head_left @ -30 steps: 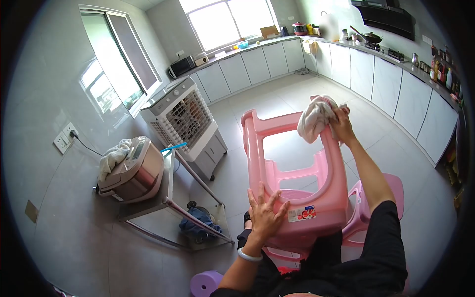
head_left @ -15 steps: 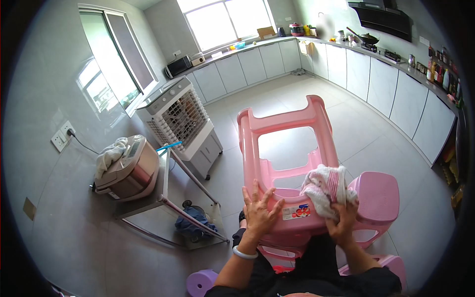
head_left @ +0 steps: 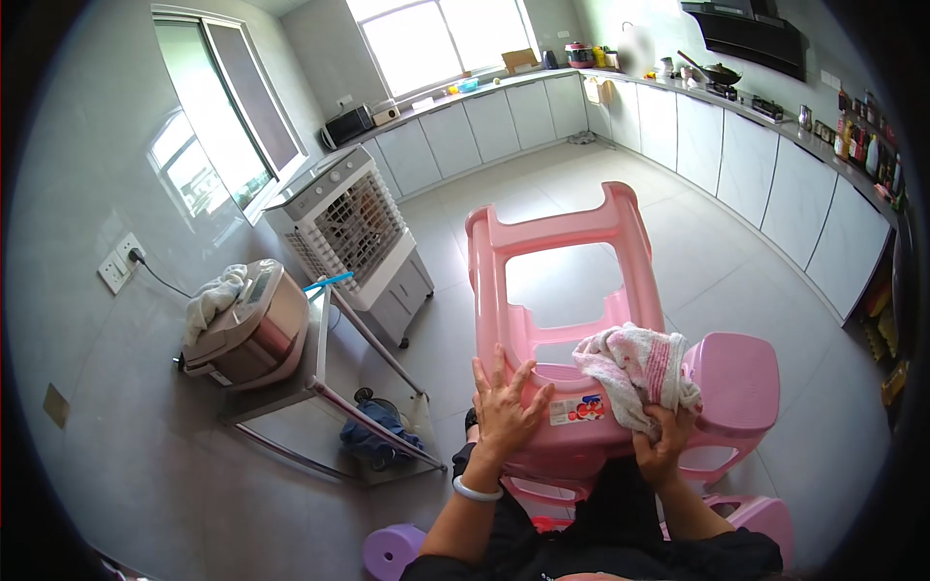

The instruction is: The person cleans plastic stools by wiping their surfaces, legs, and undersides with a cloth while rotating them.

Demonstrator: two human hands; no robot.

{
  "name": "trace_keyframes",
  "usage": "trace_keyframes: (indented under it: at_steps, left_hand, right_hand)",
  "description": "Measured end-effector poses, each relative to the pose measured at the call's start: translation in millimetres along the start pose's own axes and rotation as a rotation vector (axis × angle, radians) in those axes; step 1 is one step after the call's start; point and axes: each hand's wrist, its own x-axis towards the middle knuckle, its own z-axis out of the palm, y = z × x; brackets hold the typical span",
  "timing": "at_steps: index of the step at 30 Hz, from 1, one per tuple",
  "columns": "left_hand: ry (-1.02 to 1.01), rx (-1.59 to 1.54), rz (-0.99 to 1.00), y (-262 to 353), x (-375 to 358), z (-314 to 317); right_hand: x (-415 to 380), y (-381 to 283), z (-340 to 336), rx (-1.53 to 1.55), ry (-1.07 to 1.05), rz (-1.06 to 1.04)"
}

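Two hands, one pink stool (head_left: 557,290) – the left hand (head_left: 506,407) lies flat and spread on it, the right hand (head_left: 659,447) has its grip squeezed around one cloth (head_left: 635,368).

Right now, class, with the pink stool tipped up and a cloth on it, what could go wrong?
1. The left hand lies flat on the pink stool, not gripping; the tilted stool might slide or topple.
2. The right hand holds only the cloth, so it may steady little.
3. A second stool close by could get knocked.
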Motion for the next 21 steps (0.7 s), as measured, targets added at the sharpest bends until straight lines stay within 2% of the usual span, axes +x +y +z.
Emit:
trace_keyframes:
  at_steps: [2,5,8,11,14,17,21]
  left_hand:
    - [-0.008,0.028,0.015,2.9,-0.2,-0.2]
    - [0.033,0.231,0.172,41.5,-8.3,2.4]
    - [0.084,0.078,0.375,72.0,-9.2,29.2]
    - [0.006,-0.001,0.319,88.6,7.1,18.6]
    - [0.055,-0.038,0.353,86.0,15.6,21.2]
    - [0.014,-0.003,0.297,88.4,14.4,20.3]
    - [0.038,-0.064,0.265,77.0,8.8,12.6]
  right_hand:
    - [-0.8,-1.8,1.7,0.01,0.022,0.007]
    - [3.2,-2.2,0.9,-0.015,0.009,0.023]
    - [-4.0,8.6,5.2,0.041,-0.029,0.062]
    - [-7.5,10.8,5.3,0.066,-0.03,0.084]
    - [-24.7,33.0,15.8,0.363,0.03,0.469]
    - [-32.6,68.8,47.2,0.528,0.345,0.557]
    - [-83.6,133.7,79.3,0.705,0.208,0.857]
